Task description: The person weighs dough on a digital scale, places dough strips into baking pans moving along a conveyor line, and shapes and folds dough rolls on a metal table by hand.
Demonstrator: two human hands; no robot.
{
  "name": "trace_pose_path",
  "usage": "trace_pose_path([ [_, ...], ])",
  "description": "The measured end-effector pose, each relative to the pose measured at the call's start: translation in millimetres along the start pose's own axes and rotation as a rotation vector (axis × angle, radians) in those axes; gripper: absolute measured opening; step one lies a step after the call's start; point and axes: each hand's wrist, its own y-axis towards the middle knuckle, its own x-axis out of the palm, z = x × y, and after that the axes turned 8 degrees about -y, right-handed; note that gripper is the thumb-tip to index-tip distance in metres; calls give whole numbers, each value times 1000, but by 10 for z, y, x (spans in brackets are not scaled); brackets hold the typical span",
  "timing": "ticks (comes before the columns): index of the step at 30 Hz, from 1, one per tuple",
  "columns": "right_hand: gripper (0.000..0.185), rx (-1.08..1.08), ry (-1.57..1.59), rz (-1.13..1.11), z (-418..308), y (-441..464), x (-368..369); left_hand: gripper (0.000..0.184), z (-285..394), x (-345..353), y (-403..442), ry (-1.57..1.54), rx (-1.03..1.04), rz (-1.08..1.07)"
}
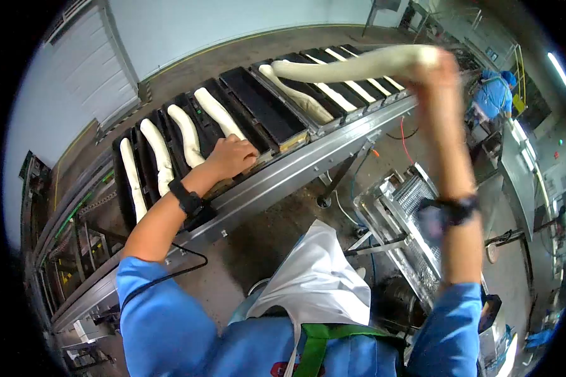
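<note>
My right hand (435, 78), blurred by motion, is raised at the right and closed around one end of a long pale dough roll (352, 66). That roll stretches left through the air above the pans. Lower and to the left, my left hand (234, 156) has its fingers curled over the near end of another dough roll (215, 110), which lies in a long black pan. Its fingertips are partly hidden. Just right of it is a black pan (261, 100) with no dough inside. Several more dough rolls (183, 129) lie lengthwise in neighbouring pans on both sides.
The pans sit side by side on a metal conveyor (333, 139) running diagonally across. A metal frame with a textured plate (415, 201) stands at the lower right. Farther right, a person in blue (495, 94) bends near equipment. A pale wall (195, 25) rises behind.
</note>
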Motion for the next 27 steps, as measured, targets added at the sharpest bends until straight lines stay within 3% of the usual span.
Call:
trace_pose_path([
  [1, 36, -23, -337, -24, 240, -21, 300, 24, 26, -27, 22, 63, -36, -35],
  [2, 50, -52, -199, -337, 413, -97, 562, 24, 35, -38, 32, 128, -73, -75],
  [4, 67, -278, -229, -640, 1084, -242, 932, 23, 8, -51, 12, 144, -70, -61],
  [5, 62, -276, -543, -629, 1266, -362, 965, 22, 6, -63, 28, 114, -83, -57],
  [8, 48, -251, -626, -740, 1393, -505, 680, 21, 109, -182, -8, 83, -57, -13],
  [12, 44, -190, -843, -808, 1520, -678, -170, 19, 225, -222, 243, 201, -187, 3],
  [14, 43, -117, -905, -841, 1649, -761, -711, 16, 313, -233, 456, 252, -109, 221],
  [15, 42, -76, -931, -852, 1673, -807, -989, 15, 346, -263, 567, 243, -27, 229],
  [16, 41, -29, -918, -835, 1785, -883, -1266, 19, 344, -262, 676, 186, 2, 177],
  [18, 40, 81, -895, -796, 2025, -1071, -1860, 23, 237, -177, 937, 73, -144, -152],
  [20, 38, 212, -876, -765, 1994, -1253, -2321, 25, 333, -278, 1084, 90, -189, -215],
  [22, 35, 250, -892, -722, 1960, -1464, -2797, 25, 283, -411, 1198, -190, -90, -436],
  [23, 34, 354, -900, -623, 2018, -1633, -3002, 25, 244, -478, 1270, -423, -127, -578],
  [24, 34, 409, -768, -577, 2106, -1756, -3202, 23, 306, -583, 1340, -415, -180, -645],
  [25, 32, 444, -858, -614, 2121, -1823, -3376, 26, 49, -576, 1464, -322, -211, -570],
  [26, 29, 536, -720, -547, 2057, -1840, -3439, 30, -202, -559, 1578, -232, -240, -493],
  [27, 26, 504, -829, -539, 2111, -1918, -3592, 32, -69, -609, 1645, 58, -409, -412],
])
